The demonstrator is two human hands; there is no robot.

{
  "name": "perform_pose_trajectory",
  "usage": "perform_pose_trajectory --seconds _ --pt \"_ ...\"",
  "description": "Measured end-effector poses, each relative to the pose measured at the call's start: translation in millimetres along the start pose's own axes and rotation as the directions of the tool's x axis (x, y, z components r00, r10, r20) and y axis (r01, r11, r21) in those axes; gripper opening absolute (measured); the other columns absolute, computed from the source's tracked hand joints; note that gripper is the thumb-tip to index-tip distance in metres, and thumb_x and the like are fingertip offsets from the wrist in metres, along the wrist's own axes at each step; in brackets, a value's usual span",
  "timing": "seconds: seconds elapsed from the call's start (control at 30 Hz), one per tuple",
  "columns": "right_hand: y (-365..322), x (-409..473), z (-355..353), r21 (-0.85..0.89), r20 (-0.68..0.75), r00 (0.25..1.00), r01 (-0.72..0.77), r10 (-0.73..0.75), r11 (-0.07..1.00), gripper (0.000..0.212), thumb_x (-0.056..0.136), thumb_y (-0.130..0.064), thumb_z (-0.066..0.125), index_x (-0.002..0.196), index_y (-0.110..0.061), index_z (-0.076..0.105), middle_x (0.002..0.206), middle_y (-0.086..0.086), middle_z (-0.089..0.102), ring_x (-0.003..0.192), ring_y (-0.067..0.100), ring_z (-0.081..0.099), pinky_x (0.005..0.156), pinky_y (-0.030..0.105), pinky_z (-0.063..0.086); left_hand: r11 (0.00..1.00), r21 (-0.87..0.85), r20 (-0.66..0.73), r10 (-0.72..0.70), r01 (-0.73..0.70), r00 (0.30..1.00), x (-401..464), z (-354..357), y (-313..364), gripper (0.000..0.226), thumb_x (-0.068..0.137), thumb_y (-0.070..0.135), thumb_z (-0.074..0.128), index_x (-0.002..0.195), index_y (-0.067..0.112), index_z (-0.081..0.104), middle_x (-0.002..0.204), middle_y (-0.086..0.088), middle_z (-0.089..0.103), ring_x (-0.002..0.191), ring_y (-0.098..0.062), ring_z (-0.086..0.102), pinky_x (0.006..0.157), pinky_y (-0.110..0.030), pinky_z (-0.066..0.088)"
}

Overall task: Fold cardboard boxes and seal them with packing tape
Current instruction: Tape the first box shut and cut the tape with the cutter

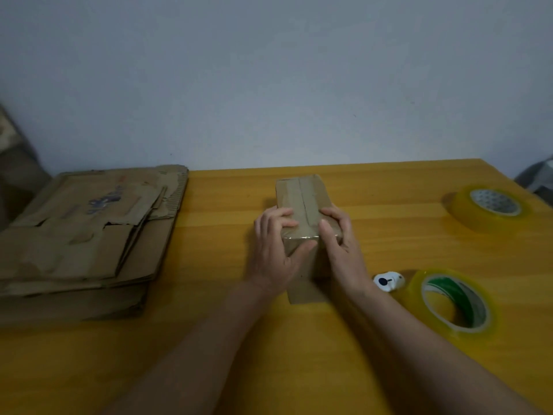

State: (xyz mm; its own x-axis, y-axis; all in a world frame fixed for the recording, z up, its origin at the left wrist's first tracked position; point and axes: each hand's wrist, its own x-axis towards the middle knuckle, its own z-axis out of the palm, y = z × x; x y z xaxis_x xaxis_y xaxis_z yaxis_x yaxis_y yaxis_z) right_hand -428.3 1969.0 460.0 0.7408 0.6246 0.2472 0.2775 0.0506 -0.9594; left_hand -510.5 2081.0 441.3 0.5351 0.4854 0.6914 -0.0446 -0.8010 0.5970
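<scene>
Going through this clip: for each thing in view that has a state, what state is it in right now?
small box: folded up, top flaps closed, tape over its near edge.
left hand: grips the box's near left corner.
right hand: grips the box's near right corner.
flattened cardboard stack: unfolded, lying flat.
far tape roll: lying flat, untouched.
near tape roll: lying flat, untouched.
small white object: lying beside the near roll.
table: bears all of these.

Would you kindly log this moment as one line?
left hand: grips small brown cardboard box | right hand: grips box | seam: taped
</scene>
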Motion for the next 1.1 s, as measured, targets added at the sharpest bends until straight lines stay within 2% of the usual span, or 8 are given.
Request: perform_pose_trajectory --seconds 0.07,0.13,0.23,0.5,0.6,0.7,0.87,1.1 --pt "-7.5 -11.6 2.5 -0.033 -0.015 1.000 0.005 -0.006 0.999 0.049 0.080 -0.069 0.036 0.112 -0.037 0.054 0.122 -0.010 0.049 0.116 0.005 0.047 0.102 0.038 0.043 0.944 -0.104 0.012 -0.312 0.312 0.950 18.4 -21.3 26.1 0.057 0.088 0.068 0.040 0.101 0.014 0.054 0.121 -0.001 0.049 0.109 -0.010 0.048 0.099 -0.035 0.042" --pt "-15.0 -19.0 4.9 -0.019 -0.117 0.993 0.018 -0.020 1.000 0.049 0.086 -0.064 0.035 0.108 -0.027 0.058 0.107 -0.005 0.056 0.103 0.013 0.055 0.091 0.039 0.048 0.848 0.163 0.034 -0.515 0.504 0.857 42.4 -36.4 45.3 0.059 0.086 0.067 0.044 0.116 0.017 0.052 0.128 -0.001 0.045 0.116 -0.015 0.047 0.102 -0.040 0.039" --pt "-26.6 -17.3 -1.1 -0.052 -0.233 0.972 0.007 -0.019 0.999 0.031 0.096 -0.048 0.040 0.108 -0.023 0.053 0.105 0.001 0.058 0.099 0.020 0.057 0.087 0.041 0.048 0.692 0.651 0.269 -0.595 0.312 0.757 60.2 -42.7 71.2 0.101 0.066 0.086 0.051 0.138 0.017 0.038 0.137 -0.007 0.046 0.127 -0.030 0.043 0.105 -0.048 0.035" --pt "-44.4 4.6 -32.9 -0.301 -0.196 0.975 -0.161 0.104 0.940 0.046 0.096 -0.034 0.051 0.134 -0.012 0.042 0.131 0.006 0.046 0.116 0.021 0.049 0.101 0.043 0.044 0.642 0.751 0.627 -0.624 -0.152 0.466 68.2 -77.8 73.4 0.097 0.080 0.040 0.070 0.154 0.028 0.008 0.157 -0.003 0.014 0.143 -0.031 0.014 0.115 -0.055 0.020" --pt "-49.0 2.8 -26.7 -0.225 -0.041 0.959 -0.283 0.282 0.932 0.050 0.094 -0.033 0.055 0.137 -0.015 0.039 0.113 0.011 0.059 0.100 0.026 0.060 0.079 0.038 0.055 0.667 0.727 0.603 -0.507 -0.162 0.616 62.7 -82.1 68.8 0.071 0.093 0.010 0.050 0.150 0.043 0.022 0.162 0.005 0.007 0.148 -0.026 0.004 0.118 -0.057 0.005" --pt "-48.4 -3.8 -21.7 -0.306 0.033 0.950 -0.286 0.310 0.908 0.048 0.094 -0.037 0.055 0.136 -0.018 0.045 0.118 0.010 0.058 0.101 0.025 0.059 0.084 0.042 0.054 0.755 0.646 0.451 -0.491 0.107 0.745 48.5 -76.5 71.2 0.051 0.096 0.018 0.040 0.143 0.040 0.040 0.159 0.005 0.019 0.146 -0.022 0.010 0.118 -0.052 0.013" --pt "-47.9 -12.1 -23.0 -0.291 0.079 0.961 -0.232 0.265 0.928 0.025 0.093 -0.032 0.057 0.106 -0.012 0.064 0.097 0.008 0.065 0.082 0.020 0.059 0.074 0.039 0.052 0.878 0.460 0.656 -0.435 0.131 0.616 19.4 -61.6 71.7 0.081 0.082 0.073 0.050 0.151 0.041 0.022 0.162 0.009 -0.001 0.148 -0.018 -0.011 0.119 -0.052 0.006" --pt "-45.4 -19.6 -45.6 -0.419 0.032 0.978 -0.173 0.204 0.891 0.024 0.098 -0.026 0.049 0.113 -0.012 0.061 0.099 0.002 0.060 0.086 0.018 0.055 0.076 0.035 0.047 0.830 0.466 0.744 -0.179 -0.308 0.644 28.5 -44.1 68.1 0.053 0.101 0.043 0.039 0.148 0.049 0.016 0.161 0.017 0.010 0.149 -0.017 0.001 0.120 -0.050 0.001"
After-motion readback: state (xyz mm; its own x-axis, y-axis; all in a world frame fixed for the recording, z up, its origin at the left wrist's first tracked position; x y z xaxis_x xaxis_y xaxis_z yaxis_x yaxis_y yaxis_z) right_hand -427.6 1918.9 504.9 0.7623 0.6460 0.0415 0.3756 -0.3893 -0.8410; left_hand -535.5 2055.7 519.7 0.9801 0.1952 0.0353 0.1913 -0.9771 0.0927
